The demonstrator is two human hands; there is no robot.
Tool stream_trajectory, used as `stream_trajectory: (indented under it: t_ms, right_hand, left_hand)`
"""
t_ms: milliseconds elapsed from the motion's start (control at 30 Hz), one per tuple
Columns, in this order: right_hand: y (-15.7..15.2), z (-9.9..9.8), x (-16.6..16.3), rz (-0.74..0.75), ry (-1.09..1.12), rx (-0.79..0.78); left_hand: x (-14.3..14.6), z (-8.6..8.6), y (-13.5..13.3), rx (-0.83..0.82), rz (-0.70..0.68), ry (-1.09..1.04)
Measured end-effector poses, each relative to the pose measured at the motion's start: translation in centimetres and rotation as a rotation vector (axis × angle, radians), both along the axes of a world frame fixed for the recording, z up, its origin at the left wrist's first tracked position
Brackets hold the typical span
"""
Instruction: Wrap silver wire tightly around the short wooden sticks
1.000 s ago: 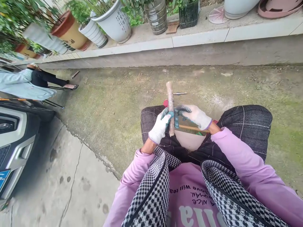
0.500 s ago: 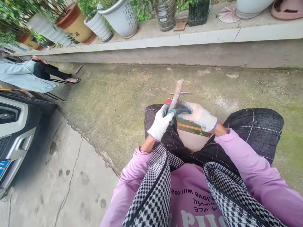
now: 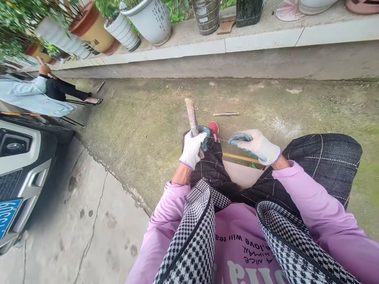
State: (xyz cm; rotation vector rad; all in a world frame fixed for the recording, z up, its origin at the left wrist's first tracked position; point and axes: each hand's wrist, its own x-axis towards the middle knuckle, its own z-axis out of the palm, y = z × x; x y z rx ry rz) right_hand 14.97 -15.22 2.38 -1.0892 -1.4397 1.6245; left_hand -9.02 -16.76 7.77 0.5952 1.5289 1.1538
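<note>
My left hand (image 3: 193,148), in a white glove with a blue-green palm, is closed round a thick wooden stick (image 3: 192,116). Its bare end points up and away from me, and thin strand is wound about its middle. From the stick a fine pale strand (image 3: 218,139) runs taut to my right hand (image 3: 254,146), gloved the same way, whose fingers pinch it. Whether the strand is wire or thread I cannot tell. A shorter, thinner stick (image 3: 226,114) with a wrapped middle lies on the ground beyond my hands.
Below my hands are my checked trousers, a red shoe (image 3: 213,128) and a yellowish rod (image 3: 241,157). Potted plants (image 3: 149,23) line a low ledge (image 3: 201,51) ahead. At left, another person (image 3: 26,92) sits near a parked car (image 3: 22,165).
My left hand has swung the stick leftward, and my hands are farther apart. The strand now shows stretched between them. At far left, the other person's hands have risen.
</note>
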Motion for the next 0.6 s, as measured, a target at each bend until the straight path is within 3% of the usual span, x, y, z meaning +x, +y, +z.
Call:
stream_trajectory:
  t_ms: [100, 233, 600]
  right_hand:
    - [0.8, -0.8, 0.9, -0.105, -0.058, 0.009]
    - [1.7, -1.4, 1.5, -0.188, -0.14, 0.017]
    - [2.2, -2.6, 1.5, -0.231, -0.245, 0.045]
  left_hand:
    - [-0.1, 0.6, -0.6, -0.052, -0.138, -0.172]
    - [0.3, 1.2, -1.2, 0.004, -0.265, -0.344]
    - [0.2, 0.6, -0.6, -0.034, -0.19, -0.409]
